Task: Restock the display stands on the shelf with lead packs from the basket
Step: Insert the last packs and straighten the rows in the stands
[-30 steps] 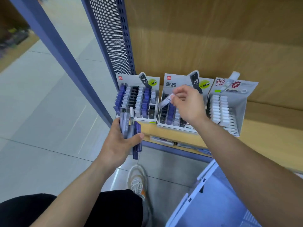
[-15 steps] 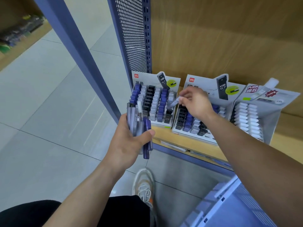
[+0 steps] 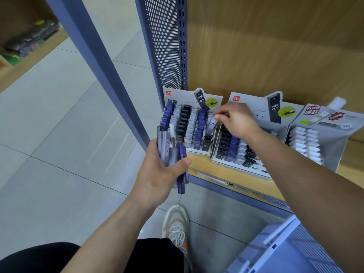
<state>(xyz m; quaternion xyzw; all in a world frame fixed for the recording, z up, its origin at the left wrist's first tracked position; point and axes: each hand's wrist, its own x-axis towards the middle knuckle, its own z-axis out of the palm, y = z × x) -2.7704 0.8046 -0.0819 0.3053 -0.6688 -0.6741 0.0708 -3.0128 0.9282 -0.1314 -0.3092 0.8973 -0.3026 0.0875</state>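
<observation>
right hand (image 3: 237, 121) pinched a grey lead pack (image 3: 212, 124) over the left display stand (image 3: 188, 123); left hand (image 3: 158, 175) gripped a bundle of packs (image 3: 173, 152).

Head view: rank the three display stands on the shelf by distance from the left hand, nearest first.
1. The left stand, at the shelf's left end, just beyond the left hand and the lead packs it grips.
2. The middle stand, next along to the right; the right hand pinches a grey pack near its left edge.
3. The right stand, with white packs, far right.
</observation>
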